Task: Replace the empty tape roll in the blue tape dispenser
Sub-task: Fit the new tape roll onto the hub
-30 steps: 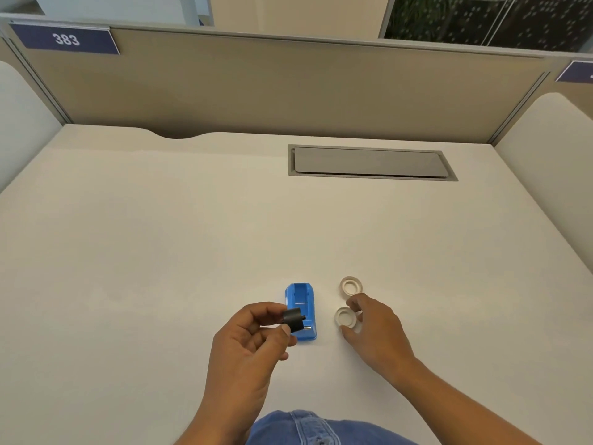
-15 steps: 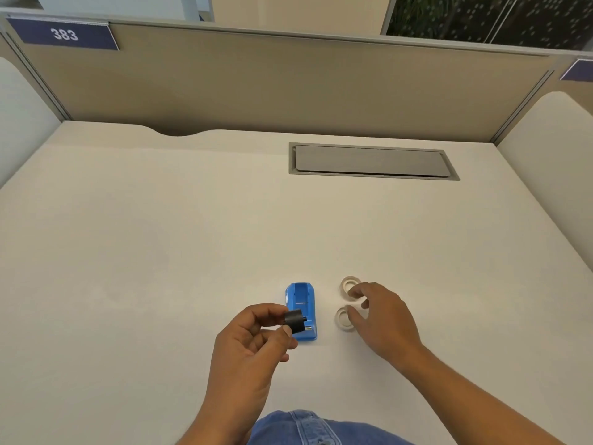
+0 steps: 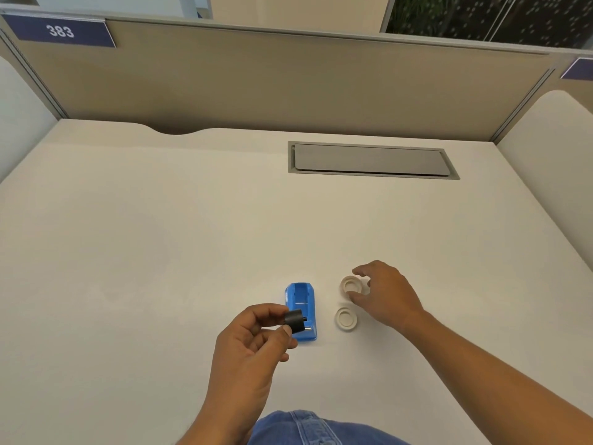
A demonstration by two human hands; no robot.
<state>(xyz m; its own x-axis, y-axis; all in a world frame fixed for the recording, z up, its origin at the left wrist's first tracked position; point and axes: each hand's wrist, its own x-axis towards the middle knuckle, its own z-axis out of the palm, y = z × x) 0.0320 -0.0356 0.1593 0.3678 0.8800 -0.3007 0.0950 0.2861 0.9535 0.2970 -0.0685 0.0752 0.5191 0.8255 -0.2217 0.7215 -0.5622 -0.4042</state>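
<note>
The blue tape dispenser [image 3: 301,308] lies on the white desk [image 3: 160,252] with its bay bare. My left hand [image 3: 253,342] pinches a small black spindle [image 3: 294,320] between thumb and fingers, just over the dispenser's near left corner. Two pale rings lie to the dispenser's right. The far tape roll [image 3: 350,285] sits between the thumb and fingers of my right hand [image 3: 383,295], which curl around it; whether they press on it is unclear. The near tape roll [image 3: 346,318] lies flat and untouched.
A grey cable hatch [image 3: 369,160] is set into the desk at the back. Beige partition walls [image 3: 288,85] close the desk at the rear and sides. My denim-clad knee [image 3: 308,428] shows at the bottom edge.
My right hand has left the near ring and moved away from me to the far ring. The left hand has stayed put with the black spindle.
</note>
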